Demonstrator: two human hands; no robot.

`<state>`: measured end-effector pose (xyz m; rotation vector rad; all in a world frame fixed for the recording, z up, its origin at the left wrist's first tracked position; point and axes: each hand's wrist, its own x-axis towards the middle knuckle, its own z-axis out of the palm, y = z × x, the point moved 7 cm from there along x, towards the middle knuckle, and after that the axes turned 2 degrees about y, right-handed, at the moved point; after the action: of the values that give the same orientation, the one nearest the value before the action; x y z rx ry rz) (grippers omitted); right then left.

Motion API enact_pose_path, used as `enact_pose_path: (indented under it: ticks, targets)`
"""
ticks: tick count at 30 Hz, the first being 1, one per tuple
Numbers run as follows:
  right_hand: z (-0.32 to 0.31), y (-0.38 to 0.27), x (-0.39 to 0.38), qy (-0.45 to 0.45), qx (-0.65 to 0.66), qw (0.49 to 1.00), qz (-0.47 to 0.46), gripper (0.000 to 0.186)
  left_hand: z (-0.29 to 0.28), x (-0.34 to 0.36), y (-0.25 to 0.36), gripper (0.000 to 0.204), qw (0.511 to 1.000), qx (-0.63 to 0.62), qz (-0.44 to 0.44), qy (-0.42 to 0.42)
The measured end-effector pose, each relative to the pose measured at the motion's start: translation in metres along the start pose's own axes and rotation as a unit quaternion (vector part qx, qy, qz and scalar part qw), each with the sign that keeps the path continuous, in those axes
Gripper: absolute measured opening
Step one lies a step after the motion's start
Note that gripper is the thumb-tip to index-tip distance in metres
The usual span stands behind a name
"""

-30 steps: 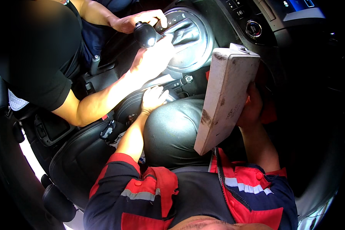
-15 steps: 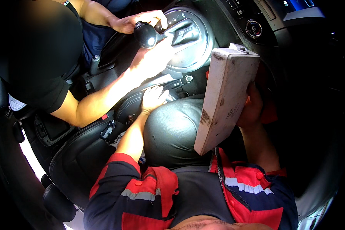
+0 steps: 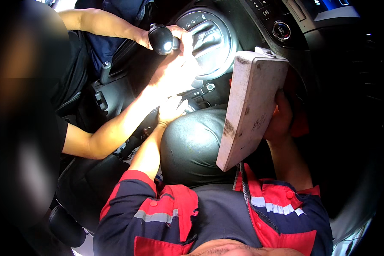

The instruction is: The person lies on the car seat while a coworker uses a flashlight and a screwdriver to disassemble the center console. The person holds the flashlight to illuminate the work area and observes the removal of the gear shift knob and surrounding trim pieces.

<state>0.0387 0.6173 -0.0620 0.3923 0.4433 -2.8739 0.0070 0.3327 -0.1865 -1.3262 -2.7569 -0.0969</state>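
A flat whitish box [image 3: 254,111] with dark smudges stands tilted above my lap. My right hand [image 3: 280,117] grips its right side, the fingers partly hidden behind it. My left hand [image 3: 171,111] lies on the black padded edge [image 3: 192,106] beside my bent knee [image 3: 190,145], its fingers stretched out and holding nothing. Just beyond, a co-worker's two hands [image 3: 177,68] are at the gear lever, under its black knob [image 3: 161,39]. Glare washes out much of the nearer of those hands.
The gear lever's round silver surround [image 3: 232,47] sits on the console. A dial [image 3: 281,30] and a lit screen [image 3: 328,6] are at the upper right. The co-worker's forearm [image 3: 115,132] crosses from the left. A black seat [image 3: 83,183] is at the lower left.
The co-worker has leaned farther in, and their farther hand has moved from the lever's surround toward the knob. My hands and the box stay almost in place.
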Motion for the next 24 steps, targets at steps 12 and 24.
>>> enact_pose_path:
  ticks: [12,24]
  targets:
    - [0.002,0.000,0.002,0.004,0.012,1.000,0.006,0.057,0.004,-0.006,-0.001,0.043,1.000,0.014,0.001,0.013]
    - [0.008,-0.004,0.001,-0.084,0.057,0.995,-0.003,0.056,0.032,-0.015,-0.019,0.039,0.995,-0.069,-0.072,-0.003]
